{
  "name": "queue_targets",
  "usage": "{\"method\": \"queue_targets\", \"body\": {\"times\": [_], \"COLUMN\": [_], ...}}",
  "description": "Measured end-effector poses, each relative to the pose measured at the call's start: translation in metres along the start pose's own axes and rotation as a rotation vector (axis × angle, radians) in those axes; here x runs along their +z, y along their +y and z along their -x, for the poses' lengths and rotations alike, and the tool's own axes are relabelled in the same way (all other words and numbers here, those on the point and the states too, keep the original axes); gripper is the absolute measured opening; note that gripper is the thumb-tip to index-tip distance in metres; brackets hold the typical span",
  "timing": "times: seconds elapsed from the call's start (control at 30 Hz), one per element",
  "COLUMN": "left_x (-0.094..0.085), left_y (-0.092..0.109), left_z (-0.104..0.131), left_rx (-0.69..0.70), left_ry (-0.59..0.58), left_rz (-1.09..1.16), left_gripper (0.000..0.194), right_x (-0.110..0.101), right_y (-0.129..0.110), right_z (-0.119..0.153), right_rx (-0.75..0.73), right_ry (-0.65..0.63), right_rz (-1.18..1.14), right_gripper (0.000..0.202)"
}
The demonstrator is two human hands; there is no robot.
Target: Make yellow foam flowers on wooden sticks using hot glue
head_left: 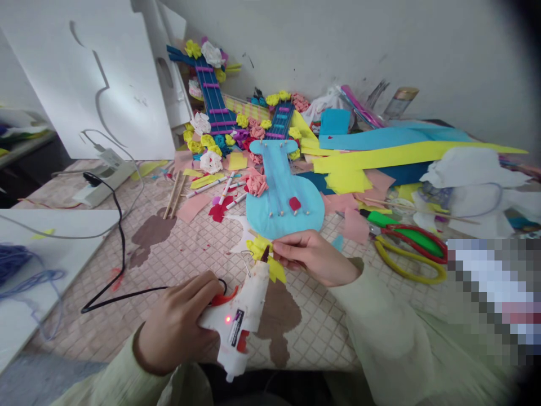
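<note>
The left hand's (pixel 180 318) fingers grip a white glue gun (pixel 240 316) low over the table (pixel 147 304), its long body slanting up and away, nozzle at the yellow paper flower (pixel 260 248) that the right hand's (pixel 316 258) fingers pinch.

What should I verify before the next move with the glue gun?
1. Glue gun in left hand: ok, gripped by the handle.
2. Indicator light: ok, lit red.
3. Yellow paper piece held by right hand: ok, pinched at its edge.
4. Nozzle well clear of the right fingers: not ok, looks very close.
5. Black cord clear of the nozzle: ok, lies off to the left.
6. Molten glue at the tip: cannot tell, too small to see.
</note>
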State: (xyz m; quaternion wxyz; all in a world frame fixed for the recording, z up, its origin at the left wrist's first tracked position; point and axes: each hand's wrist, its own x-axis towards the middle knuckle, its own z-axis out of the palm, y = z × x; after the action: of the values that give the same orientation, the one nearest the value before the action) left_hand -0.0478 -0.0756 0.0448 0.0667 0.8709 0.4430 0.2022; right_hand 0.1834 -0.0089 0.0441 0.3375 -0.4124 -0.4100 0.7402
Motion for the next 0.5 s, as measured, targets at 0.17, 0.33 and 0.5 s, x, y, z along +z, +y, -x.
{"method": "queue_targets", "body": {"times": [0.17,0.33,0.5], "left_x": [0.0007,0.0006,0.0014], "left_y": [0.0001,0.0004,-0.0017], "left_z": [0.0009,0.0011,0.0031], "left_rx": [-0.002,0.005,-0.016], "left_ry": [0.006,0.029,0.037], "left_rz": [-0.001,-0.001,-0.005], "left_gripper": [0.018,0.019,0.019], "right_x": [-0.0002,-0.0014,-0.0018], "right_y": [0.0003,0.0011,0.0014], "right_z": [-0.0010,-0.0015,-0.0022], "right_rx": [-0.002,-0.006,-0.004], "right_ry": [-0.009,-0.012,-0.003], "right_rz": [0.000,0.010,0.030], "right_gripper": [0.018,0.019,0.021]}}
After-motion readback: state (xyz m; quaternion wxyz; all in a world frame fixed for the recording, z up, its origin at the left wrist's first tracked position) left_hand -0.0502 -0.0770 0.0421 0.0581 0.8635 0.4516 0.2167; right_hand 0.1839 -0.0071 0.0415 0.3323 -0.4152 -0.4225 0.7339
